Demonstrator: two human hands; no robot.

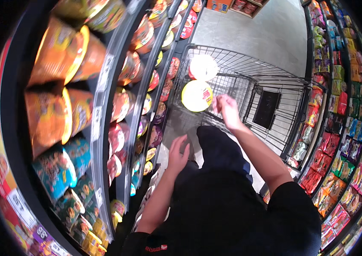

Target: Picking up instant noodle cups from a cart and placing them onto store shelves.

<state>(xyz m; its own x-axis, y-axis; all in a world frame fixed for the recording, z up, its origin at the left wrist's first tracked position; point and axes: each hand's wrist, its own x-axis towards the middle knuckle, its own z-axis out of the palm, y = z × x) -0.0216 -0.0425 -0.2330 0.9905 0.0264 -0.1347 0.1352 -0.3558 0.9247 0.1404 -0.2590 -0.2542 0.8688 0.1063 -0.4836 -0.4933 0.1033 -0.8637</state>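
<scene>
A wire shopping cart [248, 83] stands before me. Near its left end is a round tub with a yellow-rimmed lid [197, 96], and just beyond it a second round tub with a bright white lid [204, 67]. My right hand [224, 105] is beside the yellow-rimmed tub, its fingers loosely curled; whether they touch the tub is hard to tell. My left hand [178, 153] hangs lower, between the shelves and my leg, with its fingers apart and nothing in it.
Shelves of instant noodle cups [120, 105] rise close on my left, with large orange tubs [48, 118] nearest. Shelves of packaged noodles [338, 128] line the right side. An orange carton [218, 5] and a wooden-edged display [248, 8] stand beyond the cart.
</scene>
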